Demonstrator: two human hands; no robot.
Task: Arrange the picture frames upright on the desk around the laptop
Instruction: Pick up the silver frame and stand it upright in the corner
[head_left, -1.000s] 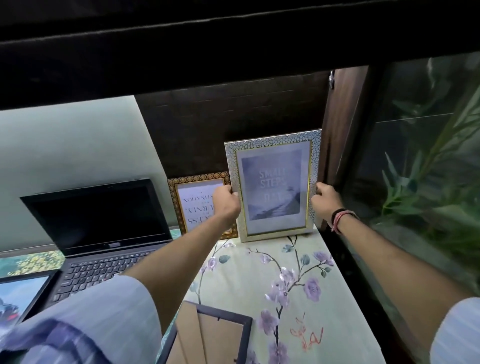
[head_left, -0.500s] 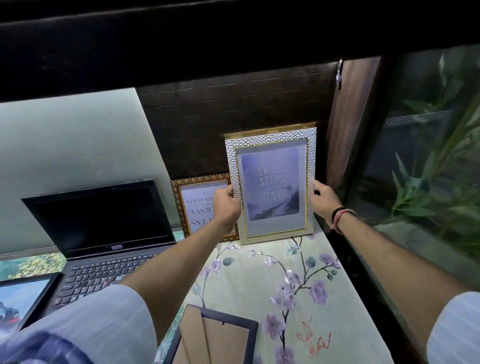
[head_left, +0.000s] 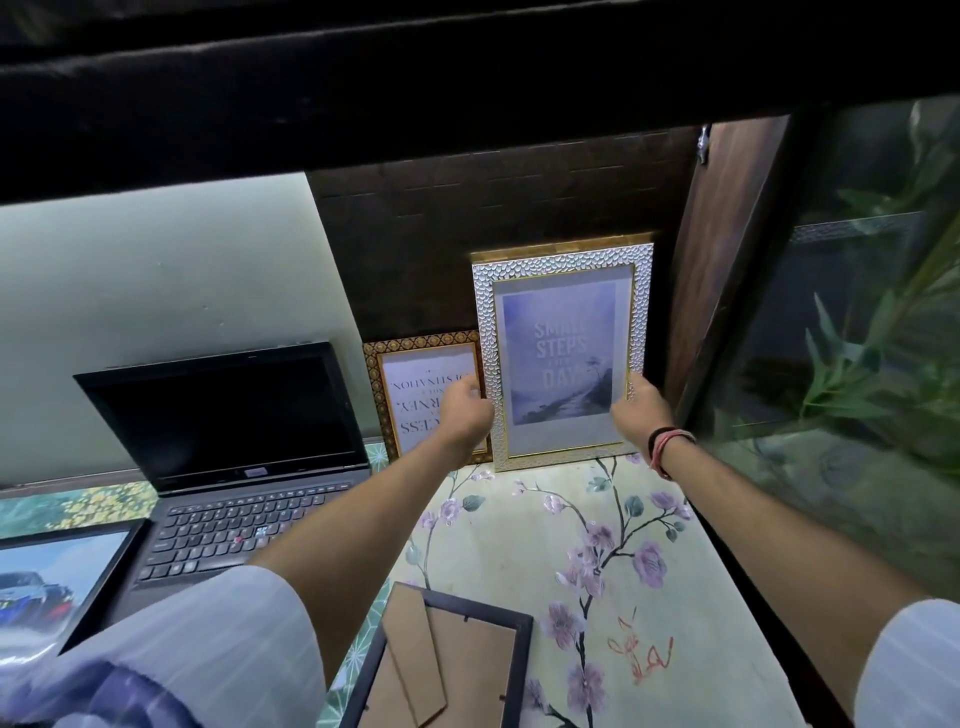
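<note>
A tall silver picture frame (head_left: 563, 358) with a "Small steps" print stands upright against the dark back wall, right of the laptop (head_left: 223, 415). My left hand (head_left: 465, 410) is at its left edge and my right hand (head_left: 641, 405) at its lower right edge, both holding it. A smaller gold frame (head_left: 415, 395) leans on the wall between the laptop and the silver frame, its text upside down and partly hidden by my left hand. A black frame (head_left: 441, 670) lies face down at the front. Another black frame (head_left: 47, 577) with a car picture lies left of the laptop.
The floral cloth (head_left: 519, 545) covers the desk. A glass tank with green plants (head_left: 857, 338) borders the desk's right side behind a wooden post (head_left: 727, 249). A dark shelf (head_left: 467, 78) hangs low overhead.
The silver frame has tipped back to stand straighter against the wall. Both hands have slid a little lower along its edges.
</note>
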